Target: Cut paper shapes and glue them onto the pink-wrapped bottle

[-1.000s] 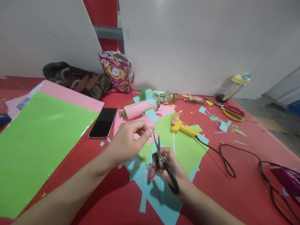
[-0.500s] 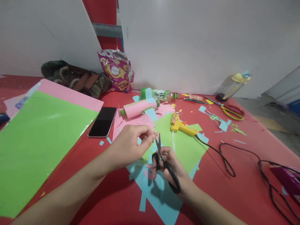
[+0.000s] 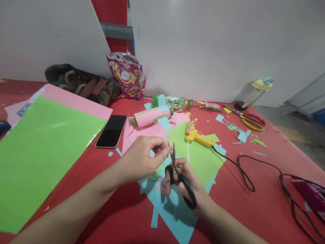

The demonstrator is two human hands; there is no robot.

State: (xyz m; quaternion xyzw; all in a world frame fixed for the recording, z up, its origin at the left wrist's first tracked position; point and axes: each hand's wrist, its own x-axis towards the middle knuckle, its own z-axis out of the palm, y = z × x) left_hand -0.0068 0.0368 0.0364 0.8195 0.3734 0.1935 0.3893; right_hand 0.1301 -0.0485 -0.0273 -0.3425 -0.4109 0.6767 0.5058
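My left hand (image 3: 146,154) pinches a small piece of pink paper (image 3: 167,147) between thumb and forefinger, most of it hidden by the fingertips. Black-handled scissors (image 3: 187,189) are in my right hand (image 3: 191,178), the fingers through the loops and the blades slightly apart, pointing up beside that paper. Below both hands lie light blue paper (image 3: 175,217) and a green sheet (image 3: 203,162), strewn with cut scraps. A pink paper roll (image 3: 149,117) with green ends rests just beyond my left hand.
A yellow glue gun (image 3: 199,137) trails a black cord (image 3: 247,176) to the right. Left are a phone (image 3: 111,131) and a large green sheet pack (image 3: 50,149). Behind stand a snack bag (image 3: 127,76), a green bottle (image 3: 174,101) and a clear bottle (image 3: 254,95); yellow-red scissors (image 3: 250,121) lie right.
The scissor blades have opened a little wider near the pink paper. My left fingertips have shifted slightly right; everything else stays in place.
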